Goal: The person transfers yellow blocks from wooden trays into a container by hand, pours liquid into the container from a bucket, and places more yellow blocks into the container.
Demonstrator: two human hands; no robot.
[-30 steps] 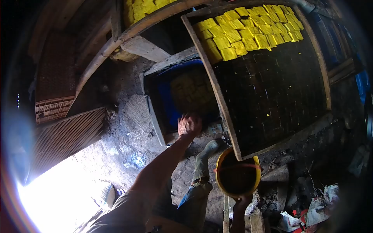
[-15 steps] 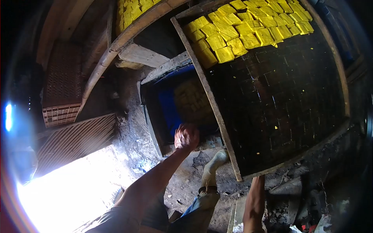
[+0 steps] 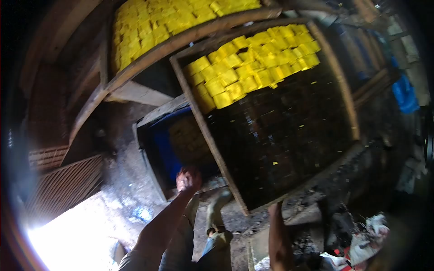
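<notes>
My left hand (image 3: 188, 179) is curled, knuckles up, at the near edge of a low wooden box (image 3: 151, 169) with blue lining. Its fingertips are hidden, so what they close on does not show. Inside the box lie dim, yellowish-brown blocks (image 3: 190, 137). My right hand (image 3: 275, 208) is at the near edge of a large wooden-framed tray (image 3: 228, 180), its fingers out of sight beneath the frame; it appears to hold that edge. Overlapping bright yellow blocks (image 3: 244, 67) cover the tray's far part, and small yellow crumbs dot its dark woven base.
A curved wooden rail (image 3: 149, 56) borders another batch of yellow blocks (image 3: 153, 27) behind. Slatted wood (image 3: 65, 187) stands at left beside bright light. My foot (image 3: 218, 205) is by the box. White bags (image 3: 368, 239) lie lower right, a blue item (image 3: 404, 95) far right.
The camera view has swung, so the scene sits further left and mostly lower, showing more yellow blocks behind. Both hands keep their places at the box and the tray.
</notes>
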